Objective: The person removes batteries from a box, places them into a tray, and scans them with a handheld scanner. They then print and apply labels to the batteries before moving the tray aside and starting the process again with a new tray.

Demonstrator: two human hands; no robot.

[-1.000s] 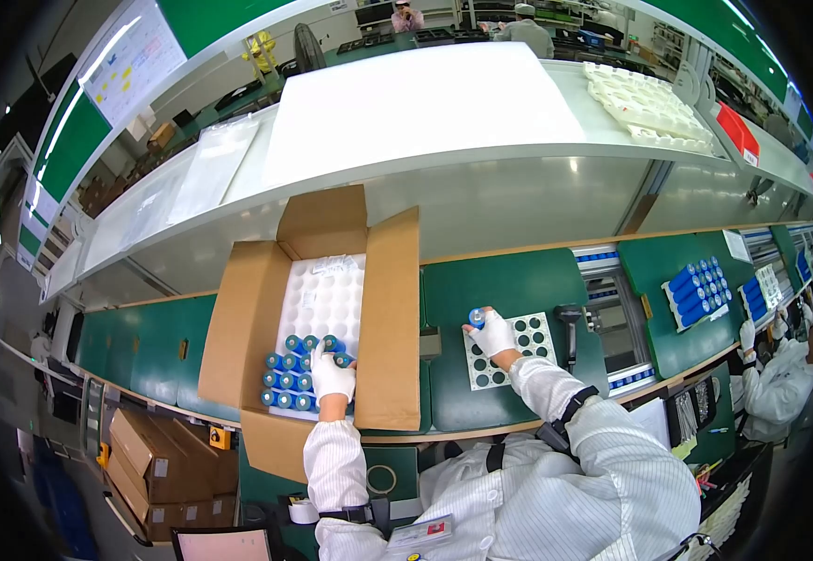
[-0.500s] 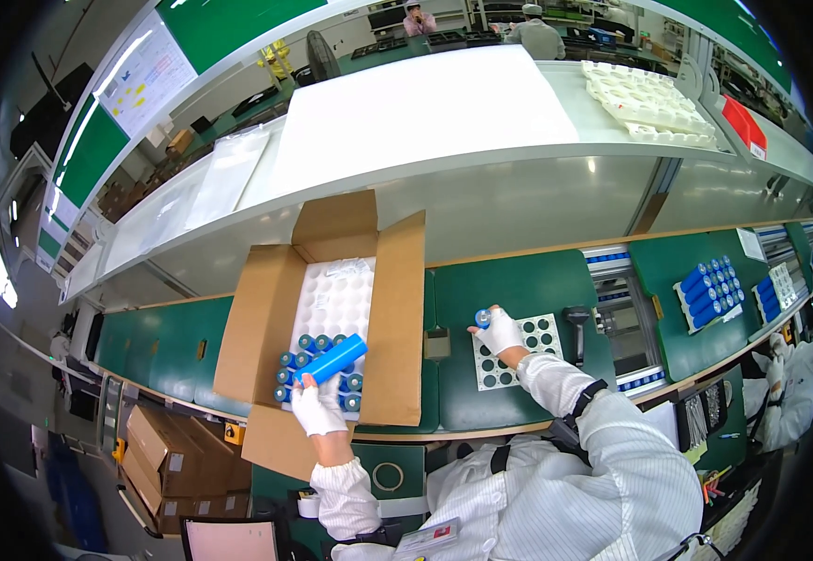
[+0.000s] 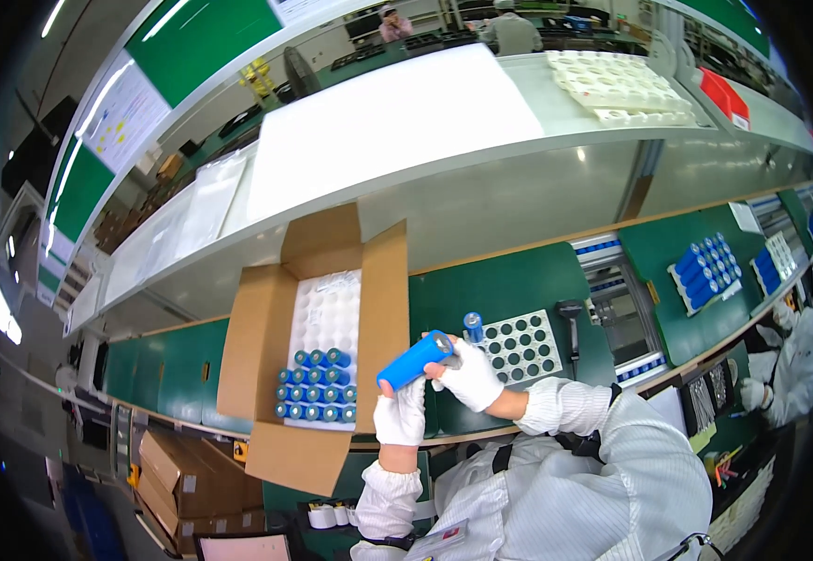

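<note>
A blue cylindrical battery cell (image 3: 414, 361) is held at a tilt in front of me. My left hand (image 3: 400, 411), in a white glove with bare fingertips, is closed around its lower end. At its upper end, my right hand (image 3: 472, 377), gloved the same way, has its fingers against the cell. Just beyond the right hand, another blue cell (image 3: 473, 325) stands upright at the left corner of a white cell holder (image 3: 542, 344) with round holes. To the left, an open cardboard box (image 3: 386, 327) contains several upright cells (image 3: 313, 393) in a white tray.
A black handheld scanner (image 3: 570, 327) lies right of the holder. Farther right are a roller conveyor (image 3: 612, 280) and filled blocks of blue cells (image 3: 706, 271). Above the green bench runs a shelf (image 3: 397, 122) with white holders (image 3: 612, 84) and a red bin (image 3: 724, 96). A co-worker's sleeve (image 3: 794, 374) shows at right.
My left hand has carried the blue cell right, out from over the box. My right hand has left the cell standing at the holder and come left to the carried one.
</note>
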